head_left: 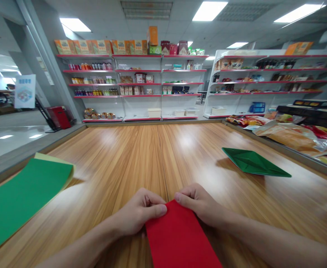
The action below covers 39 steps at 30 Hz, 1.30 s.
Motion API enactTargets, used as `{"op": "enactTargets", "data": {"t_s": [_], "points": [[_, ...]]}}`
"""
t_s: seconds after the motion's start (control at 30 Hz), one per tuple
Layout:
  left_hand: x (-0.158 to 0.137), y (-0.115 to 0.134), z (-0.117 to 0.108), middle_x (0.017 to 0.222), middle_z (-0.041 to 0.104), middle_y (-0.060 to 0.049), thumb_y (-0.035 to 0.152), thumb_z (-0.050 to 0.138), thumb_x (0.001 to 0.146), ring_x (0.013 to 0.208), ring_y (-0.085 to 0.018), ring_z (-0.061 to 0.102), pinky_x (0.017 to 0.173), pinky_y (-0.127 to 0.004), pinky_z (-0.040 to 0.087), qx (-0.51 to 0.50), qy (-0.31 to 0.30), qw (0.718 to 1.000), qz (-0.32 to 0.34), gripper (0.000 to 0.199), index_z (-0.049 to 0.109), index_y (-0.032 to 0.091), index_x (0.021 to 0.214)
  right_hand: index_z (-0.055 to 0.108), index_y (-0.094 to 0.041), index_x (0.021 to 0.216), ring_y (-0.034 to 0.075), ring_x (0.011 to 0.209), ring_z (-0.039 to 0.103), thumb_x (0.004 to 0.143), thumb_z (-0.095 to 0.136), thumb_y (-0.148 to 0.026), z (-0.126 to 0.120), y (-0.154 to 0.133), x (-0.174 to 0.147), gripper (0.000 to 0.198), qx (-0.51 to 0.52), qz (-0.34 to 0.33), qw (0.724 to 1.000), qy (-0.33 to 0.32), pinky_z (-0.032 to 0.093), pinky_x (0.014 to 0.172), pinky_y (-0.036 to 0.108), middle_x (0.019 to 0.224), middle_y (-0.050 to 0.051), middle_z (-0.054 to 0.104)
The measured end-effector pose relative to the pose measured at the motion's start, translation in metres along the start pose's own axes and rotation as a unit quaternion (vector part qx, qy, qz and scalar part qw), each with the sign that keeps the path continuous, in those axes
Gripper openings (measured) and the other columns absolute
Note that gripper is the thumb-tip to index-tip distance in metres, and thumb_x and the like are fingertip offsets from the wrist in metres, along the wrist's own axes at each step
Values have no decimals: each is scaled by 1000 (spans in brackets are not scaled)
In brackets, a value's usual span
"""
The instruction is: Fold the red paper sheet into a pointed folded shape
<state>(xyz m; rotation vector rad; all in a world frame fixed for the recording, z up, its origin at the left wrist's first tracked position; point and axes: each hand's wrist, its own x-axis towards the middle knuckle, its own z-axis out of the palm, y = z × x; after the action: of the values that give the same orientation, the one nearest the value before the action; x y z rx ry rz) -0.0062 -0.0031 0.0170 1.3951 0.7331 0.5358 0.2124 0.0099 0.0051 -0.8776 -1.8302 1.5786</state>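
A sheet of red paper [180, 234] runs from the bottom edge of the view up to both hands, over the wooden table. My left hand [141, 212] pinches its far left corner, thumb on top and fingers curled beneath. At the far right corner, my right hand [198, 204] grips the same sheet in the same way, thumb over the edge. The two thumbs are a short distance apart. The near end of the sheet is cut off by the frame. Off to the right rests a folded green paper piece [254, 162], pointed at both ends, apart from my hands.
Green sheets [29, 197] with a yellowish one under them lie at the table's left. Bagged goods [291, 136] line the raised right edge of the wooden table [124, 149]. Stocked shelves [141, 70] stand beyond it, and a sign [25, 91] stands at the left.
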Motion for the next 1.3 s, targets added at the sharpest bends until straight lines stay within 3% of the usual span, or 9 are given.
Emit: {"op": "enactTargets", "data": {"t_s": [0.1,0.27,0.4,0.53,0.67,0.77,0.87,1.13,1.3], "points": [[0,1,-3,53,53,-1,55,61,77,39,-8,43,35,-19,30,-1,-14,1000,-12,45,67,10,74,45,-14,56,5,43,30,86,48,-59,-1,2,1,54,26,8,1000,10,22,40,19,50,-4,38],[-2,7,7,55,49,2,48,62,78,41,-6,35,41,-20,28,37,-111,991,-59,36,62,13,68,37,-16,51,4,42,23,84,53,-57,1,-3,-1,55,-28,-6,998,-59,16,38,20,48,-6,29],[-1,6,16,54,41,4,45,62,78,45,-6,32,42,-21,20,31,-31,999,-12,39,49,14,56,37,-16,53,4,44,26,85,50,-57,4,-6,-2,54,-37,-12,997,-61,18,40,20,51,-6,30],[1,2,12,49,39,4,53,60,77,41,-6,30,40,-21,19,33,-15,999,-2,46,46,16,53,38,-16,54,5,44,27,89,42,-58,3,-7,-4,55,-48,-8,995,-88,20,39,19,50,-5,32],[0,0,14,45,40,4,61,47,82,37,-7,33,36,-21,20,90,-1,996,0,51,49,17,57,30,-17,50,4,42,20,89,50,-51,7,-8,-8,55,-180,-58,977,-101,14,39,21,47,-7,21],[-1,-1,21,50,38,4,54,47,86,45,-8,33,42,-21,23,166,11,984,57,47,51,15,60,30,-16,50,4,42,18,89,51,-46,13,-7,-10,54,-278,-109,950,-91,14,41,22,48,-7,17],[-1,-1,26,50,33,4,50,40,91,47,-8,30,44,-22,22,191,17,979,66,49,44,17,55,33,-16,50,4,42,22,90,50,-44,16,-5,-10,51,-321,-128,933,-94,17,43,22,48,-7,19],[-2,0,26,55,28,5,45,40,91,51,-9,27,46,-23,21,184,94,974,96,45,36,18,55,31,-16,53,4,44,23,93,40,-46,13,-10,-11,51,-204,-56,968,-133,18,40,19,51,-6,23],[-1,0,24,55,29,4,49,45,88,52,-9,27,46,-23,20,151,19,985,78,45,41,17,56,28,-16,51,4,43,18,91,47,-45,13,-8,-11,53,-209,-71,967,-124,14,40,21,49,-7,18]]}}
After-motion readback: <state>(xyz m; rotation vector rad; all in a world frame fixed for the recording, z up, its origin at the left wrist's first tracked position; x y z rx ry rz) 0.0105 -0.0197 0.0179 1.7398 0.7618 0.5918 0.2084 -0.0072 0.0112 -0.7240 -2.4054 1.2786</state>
